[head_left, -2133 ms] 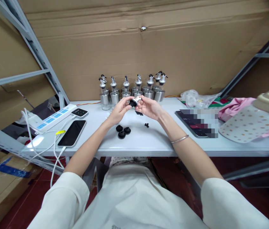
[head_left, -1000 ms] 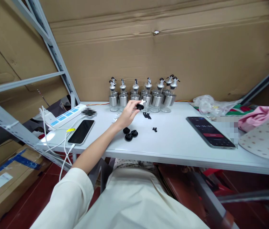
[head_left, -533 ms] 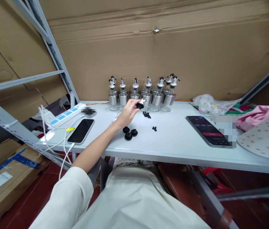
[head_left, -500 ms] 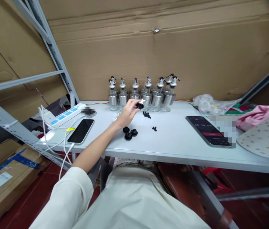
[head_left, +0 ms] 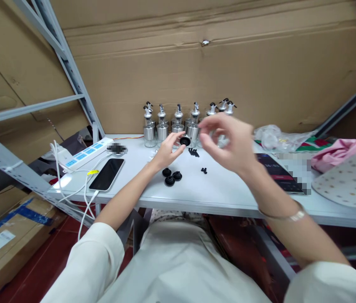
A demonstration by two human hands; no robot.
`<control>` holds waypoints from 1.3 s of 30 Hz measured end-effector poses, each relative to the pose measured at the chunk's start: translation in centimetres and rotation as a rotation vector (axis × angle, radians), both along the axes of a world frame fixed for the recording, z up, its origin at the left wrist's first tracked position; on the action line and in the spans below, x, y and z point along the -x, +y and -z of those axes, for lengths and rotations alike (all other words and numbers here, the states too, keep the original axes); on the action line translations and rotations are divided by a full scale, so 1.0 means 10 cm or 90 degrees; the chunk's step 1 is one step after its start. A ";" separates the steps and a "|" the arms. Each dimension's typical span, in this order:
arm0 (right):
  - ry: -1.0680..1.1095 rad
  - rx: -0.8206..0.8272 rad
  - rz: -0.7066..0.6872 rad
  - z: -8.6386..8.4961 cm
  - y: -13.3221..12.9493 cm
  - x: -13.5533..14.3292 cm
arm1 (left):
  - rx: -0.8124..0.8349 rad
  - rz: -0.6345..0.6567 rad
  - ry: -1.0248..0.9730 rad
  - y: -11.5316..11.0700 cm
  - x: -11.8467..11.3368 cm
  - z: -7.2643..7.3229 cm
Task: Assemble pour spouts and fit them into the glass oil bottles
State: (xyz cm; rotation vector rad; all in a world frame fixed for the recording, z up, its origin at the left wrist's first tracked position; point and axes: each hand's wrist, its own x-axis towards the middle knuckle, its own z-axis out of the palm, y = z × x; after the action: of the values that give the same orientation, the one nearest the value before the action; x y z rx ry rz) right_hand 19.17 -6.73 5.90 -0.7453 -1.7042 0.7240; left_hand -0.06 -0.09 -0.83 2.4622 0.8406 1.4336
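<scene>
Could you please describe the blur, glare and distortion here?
In the head view, motion blur softens the right hand, while the left hand looks sharper; also in the head view, glare whitens the table's left end, and wide-angle distortion stretches the edges.

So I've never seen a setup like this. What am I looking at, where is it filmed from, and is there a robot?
No robot here: these are a person's two bare hands. Every picture comes from one camera worn on the head, looking forward and down. The left hand holds a black stopper. The right hand hovers nearby, blurred; I can't tell whether it holds anything small. On the table are pourer-topped bottles at the back, three black rubber caps, small black pieces, a power strip and two phones.
</scene>
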 end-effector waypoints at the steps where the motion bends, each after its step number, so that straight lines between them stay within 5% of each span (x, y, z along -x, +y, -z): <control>1: -0.039 -0.039 0.028 0.04 0.11 0.04 | -0.008 -0.014 0.006 0.00 0.00 0.00; 4: -0.160 -0.124 0.090 0.26 0.49 0.12 | -0.029 -0.042 0.024 0.00 0.01 0.00; 9: -0.148 -0.070 0.067 0.54 0.72 0.12 | -0.037 -0.044 0.028 0.01 0.01 0.01; 17: -0.120 -0.011 0.057 0.55 0.69 0.09 | -0.020 -0.055 0.045 -0.02 0.01 -0.03; 25: -0.126 -0.002 0.039 0.59 0.66 0.10 | 0.042 -0.172 0.222 -0.08 0.05 -0.09; 39: -0.134 0.008 0.008 0.59 0.64 0.10 | 0.096 -0.158 0.239 -0.05 0.03 -0.09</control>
State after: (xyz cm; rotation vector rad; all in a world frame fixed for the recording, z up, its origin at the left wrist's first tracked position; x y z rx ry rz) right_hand 18.13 -0.32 0.05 -0.8648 -1.8849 0.6670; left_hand -0.38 -0.63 0.06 2.6178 1.3159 0.9337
